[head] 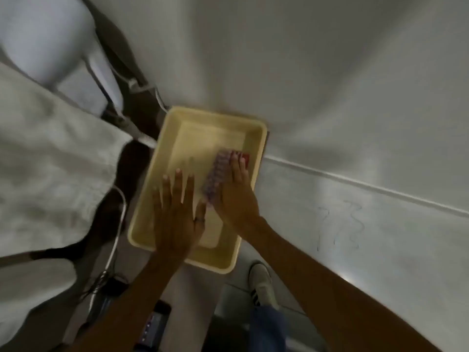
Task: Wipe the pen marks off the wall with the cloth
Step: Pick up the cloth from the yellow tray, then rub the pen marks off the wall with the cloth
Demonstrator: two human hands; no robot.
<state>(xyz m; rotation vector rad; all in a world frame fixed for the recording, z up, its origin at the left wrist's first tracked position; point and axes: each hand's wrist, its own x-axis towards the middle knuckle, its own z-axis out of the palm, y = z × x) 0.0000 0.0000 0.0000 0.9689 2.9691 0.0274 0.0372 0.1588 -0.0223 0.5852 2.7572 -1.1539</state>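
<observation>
The cloth (215,177), a purple-and-white patterned fabric with a red patch at its far end, is lying bunched inside a shallow, pale yellow rectangular tray (149,199) with rounded corners and smooth, plastic-looking walls. It is sitting along the tray's right side, toward the far right corner.

Nearest the camera, a white shoe with dark stripes (261,283) and a blue denim trouser leg (266,326) are showing below the tray's near edge, with a dark device (154,323) beside them on the floor. The left hand (177,214) is spreading flat over the tray's near left part, its fingers (177,181) splayed open and holding nothing; a ring is sitting on one finger. The right hand (238,191) is pressing down on the cloth from its right side, the fingers (237,163) extended over the fabric rather than curled around it; whether they are gripping it cannot be told.

To the right of the tray, wavy dark pen marks (340,227) are running across the smooth white wall (355,97), well apart from the cloth. To the left, a rumpled off-white fabric (50,161) is lying, with a white cable (119,224) trailing between it and the tray.
</observation>
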